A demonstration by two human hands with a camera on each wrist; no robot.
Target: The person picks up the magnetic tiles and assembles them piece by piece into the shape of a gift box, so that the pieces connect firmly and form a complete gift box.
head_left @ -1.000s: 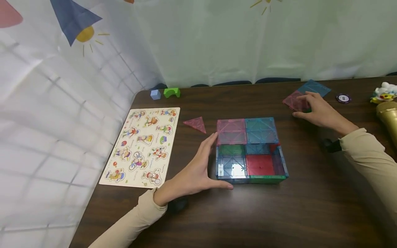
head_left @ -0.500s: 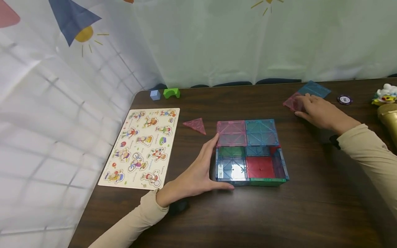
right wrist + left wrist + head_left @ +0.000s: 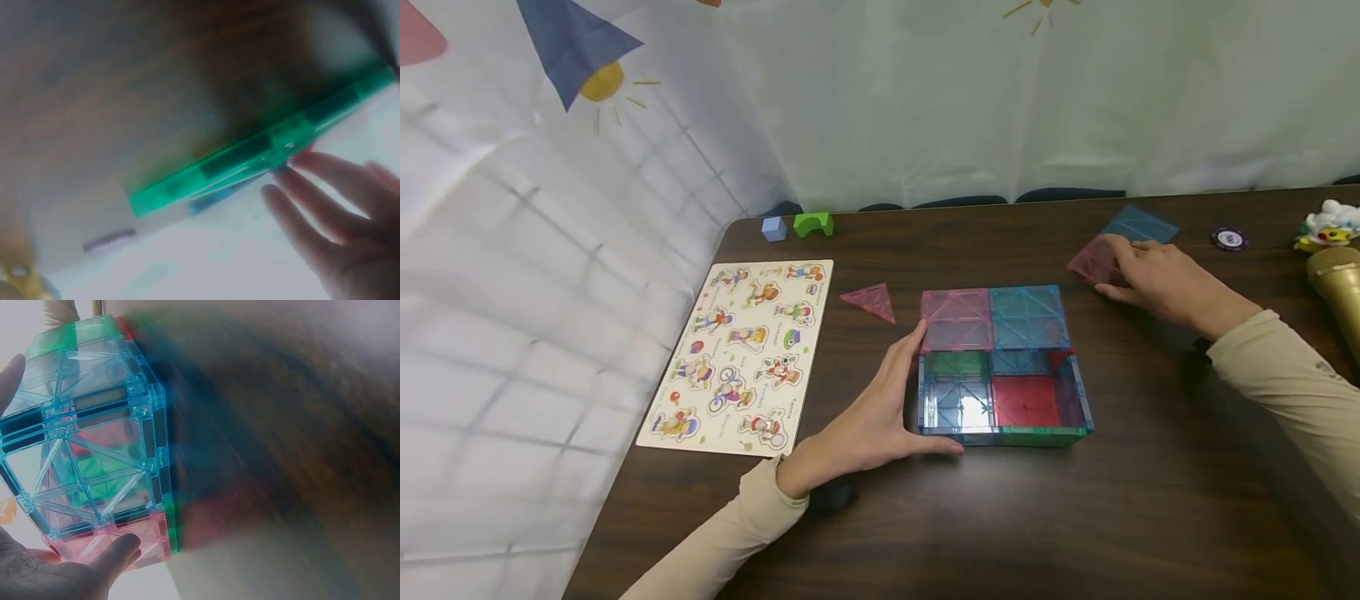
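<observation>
A low box of see-through magnetic tiles [image 3: 1030,431] stands mid-table. Pink and blue tiles cover its back half, and its front half is uncovered. My left hand [image 3: 880,417] holds the box at its left side, thumb along the front wall and fingers by the back left. In the left wrist view, digits meet the pink end of the blue wall [image 3: 81,478]. At the back right, my right hand [image 3: 1165,279] grips a group of loose tiles: a pink tile [image 3: 1092,260], a blue tile [image 3: 1141,225] and a green tile [image 3: 262,147], hidden under the hand in the head view.
A pink triangle tile [image 3: 872,302] lies left of the box. Beyond it is a wooden picture puzzle board [image 3: 737,358]. A blue cube [image 3: 773,229] and green arch block [image 3: 813,223] sit at the back. A poker chip [image 3: 1229,239], small figurine [image 3: 1330,227] and gold microphone [image 3: 1337,283] are at right.
My right hand has drawn the loose tiles slightly left and nearer, and its fingers have come down over the green tile. The left hand and the box stay in place.
</observation>
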